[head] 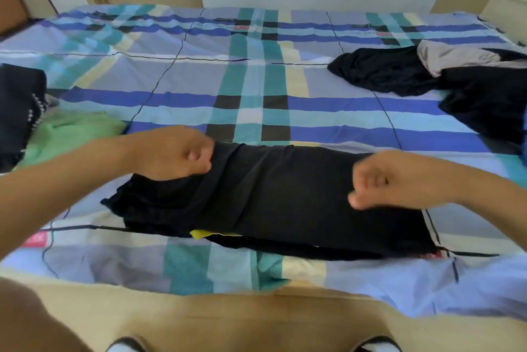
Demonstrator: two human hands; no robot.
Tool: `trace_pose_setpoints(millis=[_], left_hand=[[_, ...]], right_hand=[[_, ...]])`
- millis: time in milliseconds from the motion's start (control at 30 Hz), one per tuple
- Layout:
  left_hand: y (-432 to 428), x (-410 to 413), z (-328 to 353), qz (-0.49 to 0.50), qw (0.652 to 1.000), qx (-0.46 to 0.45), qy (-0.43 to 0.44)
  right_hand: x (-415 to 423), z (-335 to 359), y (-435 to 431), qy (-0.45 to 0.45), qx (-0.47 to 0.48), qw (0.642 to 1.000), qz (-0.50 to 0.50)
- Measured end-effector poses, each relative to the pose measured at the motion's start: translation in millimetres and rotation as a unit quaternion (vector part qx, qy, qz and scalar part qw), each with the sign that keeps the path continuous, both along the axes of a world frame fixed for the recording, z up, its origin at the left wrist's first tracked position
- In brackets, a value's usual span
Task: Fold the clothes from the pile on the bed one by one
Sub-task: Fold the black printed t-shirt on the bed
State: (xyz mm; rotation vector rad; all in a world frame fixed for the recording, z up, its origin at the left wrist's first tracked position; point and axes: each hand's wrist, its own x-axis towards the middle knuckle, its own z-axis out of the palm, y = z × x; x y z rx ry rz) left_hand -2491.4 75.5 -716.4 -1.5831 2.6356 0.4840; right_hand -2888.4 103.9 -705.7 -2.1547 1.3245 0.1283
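A black garment (279,197) lies spread flat across the near part of the bed, with a yellow scrap (205,234) showing under its front edge. My left hand (174,156) has its fingers closed on the cloth's far left corner. My right hand (382,180), blurred, is curled on the cloth's right part, at the far edge of the folded-over panel. The pile of unfolded clothes (427,72), black with one grey piece, sits at the right of the bed.
A green garment (74,132) and a dark folded item (20,106) lie at the bed's left edge. The plaid sheet (251,80) covers the bed. Wooden floor and my shoes (128,344) are at the bottom.
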Motion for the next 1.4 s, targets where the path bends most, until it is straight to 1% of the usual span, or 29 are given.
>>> trace_pose_setpoints(millis=[33,67,100,133,200,233,267,333,400,500,567,600,667,700,733,767,833,867,900,933,1000,1033,1067,1133,1200,1267,1333,1367,1400], left_hand=[[-1,-5,-8,0.01,0.999,-0.047,0.018],[-5,-6,-18,0.025,0.994,-0.098,0.029],[-10,-5,-30,0.034,0.99,-0.138,0.021],[-11,1,-41,0.055,0.987,-0.152,0.008],[-17,20,-63,0.107,0.984,-0.139,0.012],[-19,29,-71,0.125,0.983,-0.135,0.023],[-19,33,-76,0.129,0.981,-0.138,0.033],[-21,40,-83,0.116,0.982,-0.146,0.031],[-22,40,-84,0.096,0.982,-0.159,0.023],[-30,42,-79,0.081,0.969,-0.232,0.008],[-33,43,-76,0.087,0.961,-0.263,-0.012],[-33,43,-78,0.092,0.959,-0.268,-0.034],[-30,35,-79,0.117,0.95,-0.271,-0.1],[-26,27,-77,0.128,0.948,-0.271,-0.111],[-21,16,-73,0.122,0.951,-0.269,-0.092],[-13,1,-66,0.099,0.958,-0.264,-0.044],[9,-37,-52,0.029,0.967,-0.242,0.067],[22,-54,-50,-0.007,0.971,-0.221,0.094],[36,-72,-55,-0.044,0.976,-0.189,0.096],[49,-85,-64,-0.074,0.984,-0.146,0.07],[67,-101,-88,-0.102,0.991,-0.077,-0.026],[71,-105,-97,-0.105,0.99,-0.073,-0.055],[72,-106,-101,-0.104,0.99,-0.072,-0.065],[72,-108,-98,-0.1,0.992,-0.054,-0.059],[74,-112,-89,-0.094,0.995,-0.004,-0.039],[75,-115,-71,-0.069,0.992,0.11,0.003],[70,-115,-39,-0.008,0.965,0.243,0.101],[64,-113,-23,0.041,0.941,0.288,0.171],[56,-107,-8,0.096,0.912,0.314,0.247]], right_hand=[[9,-4,-5,-0.06,-0.084,0.994,-0.043],[19,-9,-10,-0.095,-0.148,0.982,-0.073],[26,-18,-16,-0.097,-0.189,0.973,-0.089],[28,-28,-21,-0.07,-0.209,0.971,-0.097],[22,-52,-31,0.029,-0.207,0.971,-0.112],[16,-64,-33,0.062,-0.205,0.968,-0.128],[10,-74,-34,0.07,-0.212,0.964,-0.147],[-1,-85,-34,0.029,-0.228,0.956,-0.185],[-7,-85,-33,0.001,-0.234,0.953,-0.191],[-19,-75,-38,-0.002,-0.261,0.945,-0.198],[-23,-70,-40,-0.007,-0.253,0.943,-0.216],[-25,-70,-41,-0.002,-0.233,0.947,-0.22],[-32,-76,-42,0.013,-0.172,0.956,-0.238],[-35,-77,-40,0.012,-0.139,0.956,-0.259],[-39,-77,-38,0.0,-0.108,0.953,-0.283],[-43,-74,-35,-0.027,-0.075,0.948,-0.31],[-52,-66,-25,-0.121,0.008,0.922,-0.367],[-54,-62,-18,-0.172,0.053,0.902,-0.393],[-57,-58,-10,-0.212,0.093,0.882,-0.411],[-57,-56,-4,-0.244,0.126,0.867,-0.416],[-52,-50,12,-0.279,0.176,0.855,-0.4],[-48,-47,20,-0.29,0.194,0.853,-0.389],[-45,-45,26,-0.298,0.206,0.85,-0.383],[-43,-40,33,-0.291,0.206,0.854,-0.379],[-39,-31,33,-0.285,0.18,0.85,-0.404],[-26,-13,29,-0.282,0.141,0.852,-0.419],[-6,9,21,-0.285,0.101,0.861,-0.409],[5,21,17,-0.294,0.083,0.865,-0.399],[20,33,13,-0.306,0.069,0.867,-0.387]])
